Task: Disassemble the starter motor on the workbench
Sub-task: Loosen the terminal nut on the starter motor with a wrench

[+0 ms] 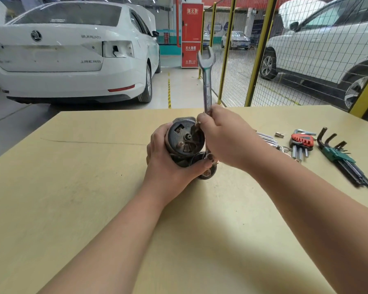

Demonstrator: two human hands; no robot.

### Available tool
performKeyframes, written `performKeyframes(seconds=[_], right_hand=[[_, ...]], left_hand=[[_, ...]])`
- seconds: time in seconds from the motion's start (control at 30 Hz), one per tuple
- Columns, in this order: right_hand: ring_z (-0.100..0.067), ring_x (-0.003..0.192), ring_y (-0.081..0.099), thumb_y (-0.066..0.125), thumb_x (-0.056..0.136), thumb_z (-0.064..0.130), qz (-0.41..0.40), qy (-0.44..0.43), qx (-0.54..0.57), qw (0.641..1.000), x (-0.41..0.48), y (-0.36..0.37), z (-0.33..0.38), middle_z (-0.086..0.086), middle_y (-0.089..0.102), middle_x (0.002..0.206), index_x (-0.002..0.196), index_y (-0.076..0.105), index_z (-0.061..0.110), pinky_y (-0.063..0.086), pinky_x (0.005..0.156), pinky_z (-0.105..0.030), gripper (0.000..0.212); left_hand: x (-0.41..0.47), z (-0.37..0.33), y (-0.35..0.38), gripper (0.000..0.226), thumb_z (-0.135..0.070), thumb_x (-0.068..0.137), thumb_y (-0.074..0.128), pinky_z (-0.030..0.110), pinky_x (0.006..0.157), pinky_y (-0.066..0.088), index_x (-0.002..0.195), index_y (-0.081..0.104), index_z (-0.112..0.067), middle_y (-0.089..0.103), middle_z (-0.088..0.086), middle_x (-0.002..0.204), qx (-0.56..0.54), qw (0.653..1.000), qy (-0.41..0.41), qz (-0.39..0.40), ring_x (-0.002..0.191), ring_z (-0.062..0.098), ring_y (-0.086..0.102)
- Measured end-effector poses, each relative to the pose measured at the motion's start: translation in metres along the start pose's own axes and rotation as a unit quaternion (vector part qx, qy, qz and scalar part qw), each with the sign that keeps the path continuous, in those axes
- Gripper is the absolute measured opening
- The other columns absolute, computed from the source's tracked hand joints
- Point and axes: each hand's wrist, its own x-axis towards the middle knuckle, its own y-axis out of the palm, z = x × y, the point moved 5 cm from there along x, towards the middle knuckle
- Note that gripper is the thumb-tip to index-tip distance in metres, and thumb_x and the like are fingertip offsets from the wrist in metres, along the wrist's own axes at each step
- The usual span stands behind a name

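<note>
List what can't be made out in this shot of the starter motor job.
All head view.
1. Wrench lower end: behind the right hand; what it engages is unclear.
2. Starter motor body: wrapped by the left hand.
3. Silver keys: partly behind the right wrist.
4. Brass piece: too small to identify.

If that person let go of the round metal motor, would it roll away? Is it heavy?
Probably heavy for its size: the starter motor looks like solid worn metal, and the left hand wraps it firmly. Its round body might roll on the flat workbench, though the smaller cylinder beside it would likely stop that.
</note>
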Motion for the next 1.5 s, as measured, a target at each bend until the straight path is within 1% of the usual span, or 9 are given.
performKeyframes(seconds=[0.17, 0.3, 0.4, 0.47, 0.9, 1.07, 1.23, 1.37, 1.5], right_hand=[[-0.018, 0.054, 0.049, 0.039, 0.099, 0.029, -0.008, 0.006, 0.095, 0.995, -0.005, -0.004, -0.01, -0.001, 0.05, 0.06, 0.074, 0.042, 0.019, 0.038, 0.058, -0.032, 0.027], [-0.015, 0.039, 0.046, 0.039, 0.1, 0.028, -0.01, 0.045, 0.183, 0.982, -0.004, -0.005, -0.017, 0.001, 0.05, 0.047, 0.078, 0.048, 0.013, 0.039, 0.044, -0.027, 0.028], [-0.016, 0.033, 0.039, 0.037, 0.102, 0.021, -0.036, 0.107, 0.368, 0.923, -0.002, -0.009, -0.028, -0.001, 0.049, 0.044, 0.081, 0.046, 0.006, 0.034, 0.035, -0.025, 0.028], [-0.017, 0.034, 0.039, 0.036, 0.102, 0.019, -0.039, 0.125, 0.426, 0.895, -0.006, -0.008, -0.036, -0.002, 0.051, 0.044, 0.083, 0.045, 0.004, 0.034, 0.034, -0.023, 0.026], [-0.021, 0.045, 0.059, 0.034, 0.103, 0.022, -0.021, 0.145, 0.556, 0.818, -0.033, 0.018, -0.065, -0.01, 0.061, 0.058, 0.102, 0.049, -0.001, 0.053, 0.047, -0.032, 0.028], [-0.019, 0.045, 0.059, 0.035, 0.103, 0.022, -0.019, 0.146, 0.566, 0.811, -0.034, 0.019, -0.066, -0.009, 0.062, 0.059, 0.102, 0.049, -0.002, 0.054, 0.047, -0.03, 0.028], [-0.019, 0.048, 0.06, 0.034, 0.103, 0.02, 0.003, 0.131, 0.574, 0.808, -0.034, 0.017, -0.064, -0.009, 0.064, 0.067, 0.082, 0.052, 0.004, 0.055, 0.049, -0.031, 0.032], [-0.021, 0.052, 0.063, 0.036, 0.102, 0.018, 0.015, 0.128, 0.598, 0.791, -0.036, 0.014, -0.067, -0.011, 0.064, 0.08, 0.085, 0.049, 0.009, 0.056, 0.051, -0.031, 0.023], [-0.021, 0.052, 0.063, 0.037, 0.102, 0.019, 0.003, 0.119, 0.597, 0.793, -0.037, 0.014, -0.065, -0.012, 0.068, 0.077, 0.089, 0.048, 0.009, 0.056, 0.051, -0.032, 0.019]], left_hand=[[-0.001, -0.001, 0.0, 0.086, -0.062, 0.042, 0.075, 0.04, 0.109, 0.036, 0.113, 0.027, -0.056, 0.039, -0.018, 0.13, 0.004, 1.0, 0.007, 0.005, 0.13, 0.01, 0.035], [0.0, -0.003, 0.0, 0.084, -0.063, 0.043, 0.075, 0.04, 0.109, 0.036, 0.113, 0.028, -0.057, 0.039, -0.015, 0.131, 0.0, 1.0, 0.01, 0.004, 0.13, 0.01, 0.036], [0.001, -0.001, 0.0, 0.083, -0.061, 0.044, 0.076, 0.041, 0.108, 0.037, 0.113, 0.028, -0.056, 0.041, -0.012, 0.132, -0.003, 1.0, 0.013, 0.009, 0.131, 0.013, 0.037], [0.001, 0.0, 0.0, 0.084, -0.061, 0.045, 0.075, 0.042, 0.108, 0.037, 0.113, 0.028, -0.055, 0.041, -0.01, 0.133, -0.003, 1.0, 0.014, 0.009, 0.131, 0.014, 0.037], [0.002, 0.002, 0.0, 0.087, -0.055, 0.05, 0.078, 0.047, 0.105, 0.04, 0.122, 0.03, -0.044, 0.045, -0.001, 0.135, -0.015, 1.0, 0.013, 0.014, 0.13, 0.023, 0.043], [0.001, 0.001, 0.001, 0.085, -0.054, 0.05, 0.077, 0.045, 0.105, 0.041, 0.121, 0.031, -0.046, 0.045, -0.001, 0.135, -0.019, 1.0, 0.009, 0.01, 0.13, 0.021, 0.043], [0.001, 0.002, 0.001, 0.087, -0.052, 0.051, 0.078, 0.045, 0.105, 0.041, 0.124, 0.032, -0.039, 0.046, 0.001, 0.135, -0.023, 1.0, 0.004, 0.014, 0.13, 0.023, 0.044], [0.001, 0.002, 0.001, 0.084, -0.054, 0.051, 0.077, 0.045, 0.105, 0.041, 0.12, 0.03, -0.045, 0.046, 0.0, 0.135, -0.023, 1.0, 0.006, 0.013, 0.129, 0.023, 0.044], [0.001, 0.003, 0.001, 0.086, -0.053, 0.052, 0.076, 0.045, 0.105, 0.041, 0.123, 0.03, -0.041, 0.047, 0.001, 0.135, -0.019, 1.0, 0.002, 0.019, 0.13, 0.025, 0.044]])
